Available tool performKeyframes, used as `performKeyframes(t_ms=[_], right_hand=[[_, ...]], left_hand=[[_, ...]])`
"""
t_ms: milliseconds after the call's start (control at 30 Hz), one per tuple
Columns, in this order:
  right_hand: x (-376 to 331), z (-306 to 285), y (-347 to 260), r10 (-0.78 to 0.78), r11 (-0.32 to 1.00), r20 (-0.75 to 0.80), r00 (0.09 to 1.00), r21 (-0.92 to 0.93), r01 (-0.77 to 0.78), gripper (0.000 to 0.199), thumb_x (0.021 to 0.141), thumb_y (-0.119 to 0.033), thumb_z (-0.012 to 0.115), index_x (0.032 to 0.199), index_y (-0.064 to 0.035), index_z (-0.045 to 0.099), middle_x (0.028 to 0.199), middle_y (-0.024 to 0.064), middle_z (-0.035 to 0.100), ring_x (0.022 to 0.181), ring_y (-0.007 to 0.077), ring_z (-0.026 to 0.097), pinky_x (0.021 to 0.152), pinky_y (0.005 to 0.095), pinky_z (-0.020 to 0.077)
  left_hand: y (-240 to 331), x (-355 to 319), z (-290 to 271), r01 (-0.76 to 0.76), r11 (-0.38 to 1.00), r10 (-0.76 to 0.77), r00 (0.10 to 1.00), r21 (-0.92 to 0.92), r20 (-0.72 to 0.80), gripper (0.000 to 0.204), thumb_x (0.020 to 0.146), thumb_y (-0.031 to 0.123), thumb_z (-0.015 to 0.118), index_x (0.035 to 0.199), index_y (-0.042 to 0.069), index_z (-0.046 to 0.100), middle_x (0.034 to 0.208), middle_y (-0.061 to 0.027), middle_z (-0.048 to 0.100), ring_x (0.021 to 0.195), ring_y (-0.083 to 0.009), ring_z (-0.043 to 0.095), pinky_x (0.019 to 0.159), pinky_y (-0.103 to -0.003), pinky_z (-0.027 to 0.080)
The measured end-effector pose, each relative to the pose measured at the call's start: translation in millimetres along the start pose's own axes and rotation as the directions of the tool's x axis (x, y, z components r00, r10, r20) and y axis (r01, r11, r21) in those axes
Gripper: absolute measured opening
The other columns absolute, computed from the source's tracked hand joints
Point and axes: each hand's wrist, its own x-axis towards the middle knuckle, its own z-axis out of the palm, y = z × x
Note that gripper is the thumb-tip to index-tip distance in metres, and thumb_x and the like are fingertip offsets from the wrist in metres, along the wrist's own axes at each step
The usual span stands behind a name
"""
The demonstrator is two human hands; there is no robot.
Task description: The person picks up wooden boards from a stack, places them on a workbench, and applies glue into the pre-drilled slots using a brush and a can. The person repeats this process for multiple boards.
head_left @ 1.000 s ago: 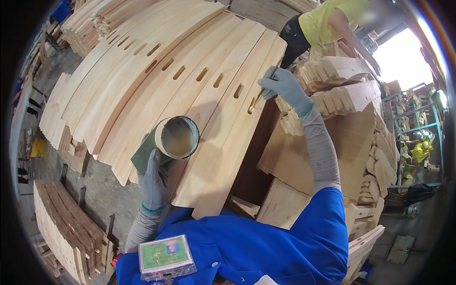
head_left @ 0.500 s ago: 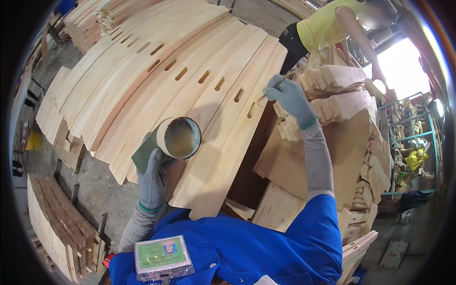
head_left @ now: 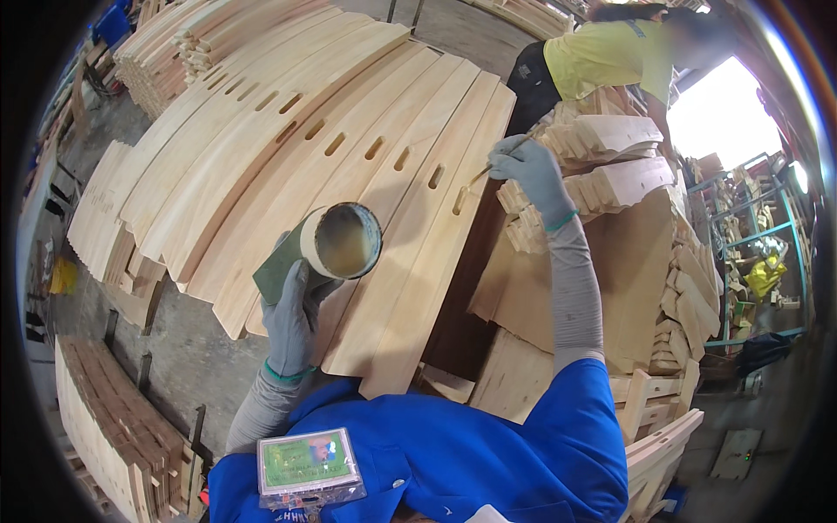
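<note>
My gloved left hand [head_left: 295, 318] is closed round a cup [head_left: 311, 246] of cloudy tan liquid. A dark green sheet or pad [head_left: 275, 270] lies against the cup's side, partly under my fingers. My gloved right hand [head_left: 534, 179] pinches a thin brush-like stick [head_left: 478, 179]. Its tip is at the oval slot [head_left: 459, 201] of the nearest pale wooden board [head_left: 418, 301]; whether it touches the wood is too small to tell. Several similar slotted boards [head_left: 261, 187] lie side by side to the left, under and beyond the cup.
Stacked short wood pieces [head_left: 615, 139] stand right of the boards, by a cardboard sheet [head_left: 602, 288]. Beyond them a co-worker in a yellow shirt [head_left: 602, 57] leans over. A stack of curved boards [head_left: 113, 427] sits at lower left, and a teal rack [head_left: 758, 235] at far right.
My left hand and the cup have shifted slightly right and up in view. The stick's tip has moved slightly left and down, onto the slot. The co-worker has bent lower.
</note>
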Motion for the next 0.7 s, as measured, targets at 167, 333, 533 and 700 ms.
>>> performKeyframes(t_ms=[167, 333, 533, 700], right_hand=[[-56.4, 30.7, -65.0, -0.201, 0.979, -0.122, 0.972, 0.016, 0.205, 0.003, 0.082, 0.004, 0.060, 0.083, 0.0028, 0.057, 0.079, 0.0089, 0.064, 0.072, 0.0135, 0.063, 0.064, 0.0239, 0.0529], [-116.9, 82.7, -92.8, -0.402, 0.898, 0.012, 0.915, 0.201, 0.392, 0.011, 0.079, 0.010, 0.061, 0.084, 0.0013, 0.056, 0.084, 0.0124, 0.065, 0.072, 0.0133, 0.063, 0.064, 0.0250, 0.0525], [-132.2, 84.0, -100.5, -0.357, 0.811, -0.129, 0.925, 0.448, 0.376, 0.012, 0.081, 0.013, 0.052, 0.083, 0.0015, 0.049, 0.082, 0.0187, 0.063, 0.074, 0.0213, 0.065, 0.068, 0.0309, 0.0546], [-137.3, 102.0, -81.4, -0.381, 0.845, -0.117, 0.917, 0.358, 0.397, 0.011, 0.081, 0.011, 0.046, 0.087, 0.0015, 0.048, 0.085, 0.0210, 0.062, 0.072, 0.0231, 0.064, 0.069, 0.0342, 0.0558]], left_hand=[[11.8, 6.3, 3.9, -0.100, 0.992, 0.097, 0.994, 0.078, 0.043, 0.039, 0.094, 0.007, 0.048, 0.130, -0.004, 0.040, 0.118, -0.0137, 0.054, 0.102, -0.0239, 0.060, 0.083, -0.040, 0.056], [24.9, 5.7, 10.0, -0.089, 0.992, 0.078, 0.990, 0.092, 0.119, 0.036, 0.092, 0.004, 0.049, 0.127, -0.003, 0.043, 0.113, -0.0123, 0.057, 0.097, -0.0197, 0.061, 0.078, -0.034, 0.055], [43.8, 4.8, 18.1, -0.117, 0.993, 0.121, 0.972, -0.034, 0.201, 0.033, 0.092, 0.003, 0.049, 0.125, -0.002, 0.045, 0.110, -0.0096, 0.058, 0.095, -0.0151, 0.059, 0.080, -0.026, 0.050], [20.0, 4.7, -10.7, -0.193, 0.975, 0.212, 0.957, -0.111, 0.196, 0.026, 0.093, 0.004, 0.047, 0.118, -0.003, 0.050, 0.111, -0.0092, 0.058, 0.098, -0.0152, 0.059, 0.083, -0.027, 0.050]])
